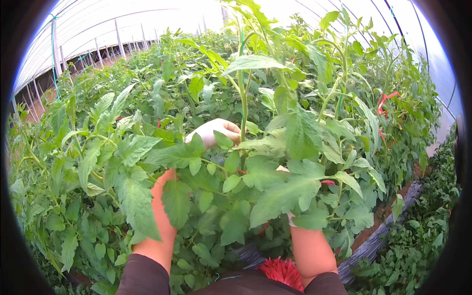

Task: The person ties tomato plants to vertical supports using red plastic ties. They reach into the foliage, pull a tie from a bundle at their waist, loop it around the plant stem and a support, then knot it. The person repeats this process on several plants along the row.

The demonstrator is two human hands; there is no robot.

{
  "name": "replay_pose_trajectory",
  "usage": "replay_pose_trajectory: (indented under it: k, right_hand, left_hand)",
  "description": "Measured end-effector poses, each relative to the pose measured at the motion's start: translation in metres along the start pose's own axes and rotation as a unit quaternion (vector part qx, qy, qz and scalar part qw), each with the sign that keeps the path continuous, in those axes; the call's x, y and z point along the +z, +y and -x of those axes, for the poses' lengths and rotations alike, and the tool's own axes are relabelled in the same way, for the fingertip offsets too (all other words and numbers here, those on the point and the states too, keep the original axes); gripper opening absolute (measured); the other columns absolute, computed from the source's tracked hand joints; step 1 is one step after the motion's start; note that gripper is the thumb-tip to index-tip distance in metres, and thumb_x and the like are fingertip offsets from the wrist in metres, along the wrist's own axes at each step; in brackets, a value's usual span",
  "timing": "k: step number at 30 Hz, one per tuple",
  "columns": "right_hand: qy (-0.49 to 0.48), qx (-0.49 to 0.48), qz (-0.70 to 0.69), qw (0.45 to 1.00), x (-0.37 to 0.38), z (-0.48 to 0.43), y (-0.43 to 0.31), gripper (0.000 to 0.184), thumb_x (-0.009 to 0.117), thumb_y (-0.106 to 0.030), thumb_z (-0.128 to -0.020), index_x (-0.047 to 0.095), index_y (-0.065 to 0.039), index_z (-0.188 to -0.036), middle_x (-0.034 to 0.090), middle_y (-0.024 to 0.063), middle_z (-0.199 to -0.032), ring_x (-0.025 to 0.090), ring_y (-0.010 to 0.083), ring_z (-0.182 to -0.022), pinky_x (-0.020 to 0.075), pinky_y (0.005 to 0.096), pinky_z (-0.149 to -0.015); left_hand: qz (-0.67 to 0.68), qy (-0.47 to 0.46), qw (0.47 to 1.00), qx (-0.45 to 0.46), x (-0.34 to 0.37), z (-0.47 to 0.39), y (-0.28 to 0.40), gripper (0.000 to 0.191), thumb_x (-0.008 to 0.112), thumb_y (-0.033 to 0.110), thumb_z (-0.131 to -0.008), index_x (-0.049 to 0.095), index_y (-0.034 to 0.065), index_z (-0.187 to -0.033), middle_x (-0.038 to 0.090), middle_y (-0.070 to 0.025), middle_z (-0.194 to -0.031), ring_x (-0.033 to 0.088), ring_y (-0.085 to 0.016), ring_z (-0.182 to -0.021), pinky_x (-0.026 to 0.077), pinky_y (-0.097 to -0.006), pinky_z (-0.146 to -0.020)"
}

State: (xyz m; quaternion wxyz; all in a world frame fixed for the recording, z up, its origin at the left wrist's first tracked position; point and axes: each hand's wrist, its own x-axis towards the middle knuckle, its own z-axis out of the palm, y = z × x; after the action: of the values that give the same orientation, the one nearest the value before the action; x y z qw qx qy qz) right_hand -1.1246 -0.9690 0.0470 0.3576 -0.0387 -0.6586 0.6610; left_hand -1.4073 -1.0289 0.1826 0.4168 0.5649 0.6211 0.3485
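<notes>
Leafy tomato plants fill the space in front of me. My left hand [218,132], in a pale glove, reaches in behind the leaves and has its fingertips at the upright tomato stem [243,107]; leaves cover part of it, and its exact grip is unclear. Broad tomato leaves [291,191] hide nearly all of my right hand [283,169], with only a small pale bit showing to the right of the same stem. Near that stem, a little red [242,172] shows among the leaves. A bundle of red strips [281,273] hangs at my waist.
Red ties [385,101] mark plants on the right. Green strings run up beside stems. Dark plastic sheeting [381,230] lies along the ground at lower right, beside more low plants [416,239]. Greenhouse posts [56,48] stand at far left under translucent film.
</notes>
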Motion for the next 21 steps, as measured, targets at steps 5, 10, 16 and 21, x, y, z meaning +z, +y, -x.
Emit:
replay_pose_trajectory:
  k: [5,10,16,21]
  right_hand:
    - [-0.062,0.001,-0.055,0.997,0.003,-0.013,-0.054,0.049,0.068,-0.015,-0.103,0.059,0.005,-0.147,0.071,0.0102,-0.134,0.07,0.0185,-0.109,0.0568,0.0276,-0.093]
    - [0.089,0.075,-0.096,0.989,0.021,-0.029,-0.116,0.043,0.072,-0.017,-0.102,0.066,0.0,-0.14,0.072,0.012,-0.133,0.074,0.0176,-0.098,0.0594,0.0271,-0.072]
    - [0.08,-0.054,0.058,0.994,0.034,-0.043,-0.159,0.035,0.074,-0.016,-0.102,0.07,-0.002,-0.134,0.075,0.0112,-0.12,0.074,0.0126,-0.088,0.0531,0.0205,-0.057]
    - [0.073,-0.048,0.23,0.969,0.043,-0.069,-0.143,0.026,0.072,-0.018,-0.106,0.074,0.0,-0.125,0.076,0.0053,-0.098,0.068,0.0081,-0.08,0.0533,0.0243,-0.064]
  left_hand:
    - [0.08,-0.01,0.996,0.032,0.001,0.014,0.016,0.03,0.08,0.026,-0.099,0.077,0.0007,-0.115,0.08,-0.0037,-0.102,0.07,-0.011,-0.088,0.055,-0.0278,-0.082]
    - [0.122,0.009,0.985,0.119,-0.001,0.006,0.017,0.026,0.081,0.023,-0.098,0.076,0.0017,-0.111,0.078,-0.0033,-0.099,0.07,-0.011,-0.087,0.055,-0.0279,-0.082]
    - [0.1,0.076,0.986,0.108,-0.001,-0.01,0.031,0.022,0.08,0.023,-0.099,0.076,0.0048,-0.11,0.077,-0.0009,-0.095,0.068,-0.008,-0.079,0.056,-0.0242,-0.075]
    - [0.108,0.11,0.979,0.137,-0.009,-0.019,0.038,0.031,0.081,0.03,-0.099,0.077,0.0047,-0.118,0.08,-0.0029,-0.105,0.073,-0.01,-0.09,0.057,-0.0264,-0.081]
